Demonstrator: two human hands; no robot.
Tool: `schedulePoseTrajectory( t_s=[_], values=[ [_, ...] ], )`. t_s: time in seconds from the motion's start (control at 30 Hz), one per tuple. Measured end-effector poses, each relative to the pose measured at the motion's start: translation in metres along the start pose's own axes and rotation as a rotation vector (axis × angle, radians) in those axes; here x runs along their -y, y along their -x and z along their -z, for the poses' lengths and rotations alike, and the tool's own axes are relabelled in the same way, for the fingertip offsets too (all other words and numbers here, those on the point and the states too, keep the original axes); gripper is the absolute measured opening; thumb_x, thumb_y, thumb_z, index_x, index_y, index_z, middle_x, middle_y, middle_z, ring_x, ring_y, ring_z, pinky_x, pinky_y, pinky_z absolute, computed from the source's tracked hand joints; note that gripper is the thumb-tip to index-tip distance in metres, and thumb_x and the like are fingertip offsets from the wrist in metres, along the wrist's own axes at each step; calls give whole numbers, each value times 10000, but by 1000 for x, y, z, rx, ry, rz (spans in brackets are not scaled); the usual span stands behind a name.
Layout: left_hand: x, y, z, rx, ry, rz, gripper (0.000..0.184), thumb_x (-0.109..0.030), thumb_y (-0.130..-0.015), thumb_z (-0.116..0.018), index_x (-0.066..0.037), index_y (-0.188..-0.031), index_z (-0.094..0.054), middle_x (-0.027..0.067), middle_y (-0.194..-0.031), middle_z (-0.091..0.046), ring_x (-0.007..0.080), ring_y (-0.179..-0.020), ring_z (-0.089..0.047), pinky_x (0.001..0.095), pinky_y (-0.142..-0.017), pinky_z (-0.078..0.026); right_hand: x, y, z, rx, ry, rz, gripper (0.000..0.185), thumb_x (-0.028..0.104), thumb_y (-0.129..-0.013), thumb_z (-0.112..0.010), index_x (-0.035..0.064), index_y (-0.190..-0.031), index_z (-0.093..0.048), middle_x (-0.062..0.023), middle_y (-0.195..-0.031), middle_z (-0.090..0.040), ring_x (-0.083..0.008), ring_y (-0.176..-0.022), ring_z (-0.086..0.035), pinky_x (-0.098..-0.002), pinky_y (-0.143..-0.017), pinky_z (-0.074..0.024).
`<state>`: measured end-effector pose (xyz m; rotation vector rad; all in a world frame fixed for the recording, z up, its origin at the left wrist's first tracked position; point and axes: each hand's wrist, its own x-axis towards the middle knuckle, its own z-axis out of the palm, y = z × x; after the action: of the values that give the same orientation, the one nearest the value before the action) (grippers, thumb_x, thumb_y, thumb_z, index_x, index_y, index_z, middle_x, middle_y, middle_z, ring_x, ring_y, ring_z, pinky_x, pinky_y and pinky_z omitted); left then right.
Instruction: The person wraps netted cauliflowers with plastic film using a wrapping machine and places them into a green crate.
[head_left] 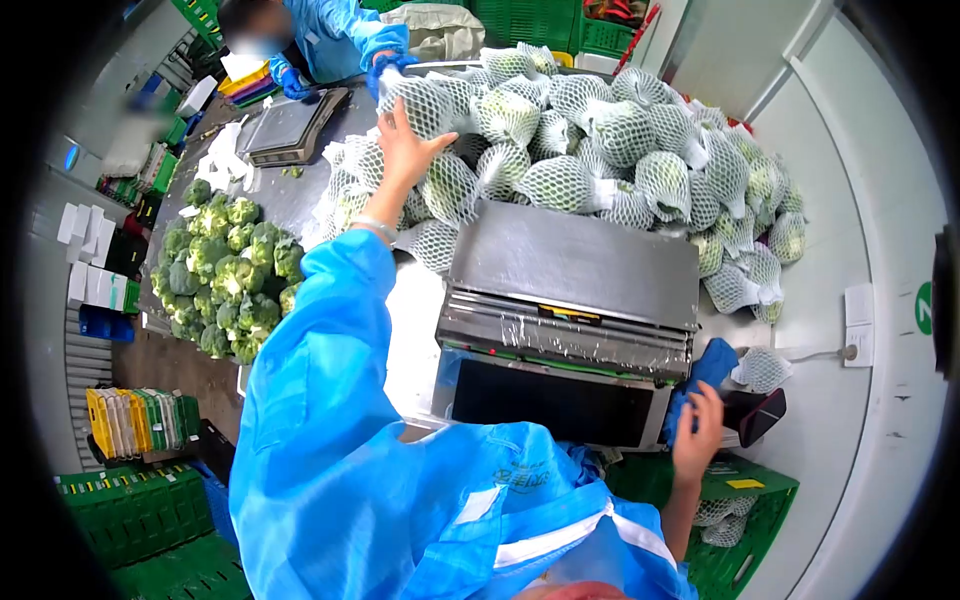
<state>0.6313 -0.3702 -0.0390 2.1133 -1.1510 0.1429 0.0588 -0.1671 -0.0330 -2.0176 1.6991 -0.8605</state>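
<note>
My left hand [405,150] reaches up to the pile of net-wrapped vegetables [560,185], its fingers spread against one white-netted piece [418,105] at the pile's left end. A co-worker's gloved hand [388,68] is right behind that same piece. My right hand [698,432] is raised at the lower right with its fingers apart and nothing in it, beside a blue cloth-like item [708,372]. Between my hands stands a metal wrapping machine [575,265] with a dark front panel [550,402].
Bare broccoli heads [225,270] are heaped on the left. A scale [290,128] stands near the co-worker [330,40]. Green crates [135,510] are at the lower left; another green crate [765,510] is below my right hand. A white wall [850,180] bounds the right.
</note>
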Motion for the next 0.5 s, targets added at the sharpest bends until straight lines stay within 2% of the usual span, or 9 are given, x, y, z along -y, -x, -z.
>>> schedulePoseTrajectory(
  t_s=[0.03, 0.13, 0.17, 0.2, 0.27, 0.3, 0.4, 0.43, 0.5],
  values=[
    [2, -12, -3, -7, -9, -2, 1043, -414, -615, -887, -181, -1475, -347, 243, -1470, -273, 516, -1237, -389, 555, -1013, -393, 12, -9, -15, 46, 43, 126, 177, 14, -864, -605, -13, -1039, -619, -153, -1218, -612, -306, -1084, -613, -381, -893, -495],
    [1, -36, -9, -7, -236, 19, 1076, -450, -574, -900, -270, -1472, -334, 235, -1496, -226, 484, -1196, -426, 547, -973, -425, 47, -20, -40, 203, 33, 263, 162, 25, -840, -624, -6, -999, -640, -151, -1165, -639, -335, -1053, -628, -399, -909, -503],
    [1, -42, -11, -122, -260, -17, 1038, -430, -553, -908, -322, -1435, -371, 212, -1501, -246, 483, -1219, -424, 541, -976, -434, 51, -20, -46, 240, 41, 283, 165, 30, -830, -633, 1, -992, -644, -145, -1158, -641, -337, -1027, -633, -403, -887, -512],
    [4, -52, -9, -115, -161, -14, 1067, -426, -502, -921, -211, -1413, -409, 200, -1474, -332, 455, -1256, -420, 550, -997, -417, 52, -17, -52, 275, 46, 303, 168, 36, -821, -643, 8, -986, -649, -138, -1151, -644, -339, -1001, -638, -406, -866, -520],
    [44, -83, -28, -48, 154, -75, 1113, -439, -486, -927, -94, -1402, -396, 221, -1403, -440, 410, -1236, -480, 489, -1007, -435, 45, -7, -65, 295, 107, 368, 155, 64, -808, -666, 38, -961, -659, -110, -1116, -652, -304, -908, -649, -396, -778, -541],
    [49, -89, -26, 18, 196, 11, 1140, -446, -494, -926, -13, -1393, -377, 239, -1330, -516, 361, -1191, -550, 430, -987, -466, 43, -4, -71, 319, 98, 373, 157, 66, -807, -665, 37, -962, -657, -102, -1111, -653, -297, -895, -652, -390, -767, -545],
    [51, -94, -11, 105, 474, 242, 1058, -306, -559, -885, -51, -1436, -353, 228, -1305, -553, 325, -1131, -601, 423, -927, -510, 41, 4, -85, 401, 84, 428, 162, 83, -817, -657, 38, -973, -650, -81, -1090, -656, -285, -868, -654, -383, -747, -550],
    [41, -92, -4, 105, 462, 239, 1000, -258, -593, -848, -63, -1441, -356, 216, -1283, -568, 317, -1092, -620, 419, -896, -526, 45, 1, -86, 463, 82, 456, 157, 87, -823, -652, 39, -972, -650, -80, -1090, -656, -285, -872, -654, -386, -749, -549],
    [7, -65, 18, 210, 763, 203, 983, -217, -646, -812, -62, -1468, -295, 202, -1229, -583, 308, -1047, -634, 396, -848, -547, 48, -10, -90, 484, 93, 545, 136, 107, -851, -636, 39, -966, -656, -83, -1094, -662, -283, -906, -657, -391, -788, -546]
  ],
)
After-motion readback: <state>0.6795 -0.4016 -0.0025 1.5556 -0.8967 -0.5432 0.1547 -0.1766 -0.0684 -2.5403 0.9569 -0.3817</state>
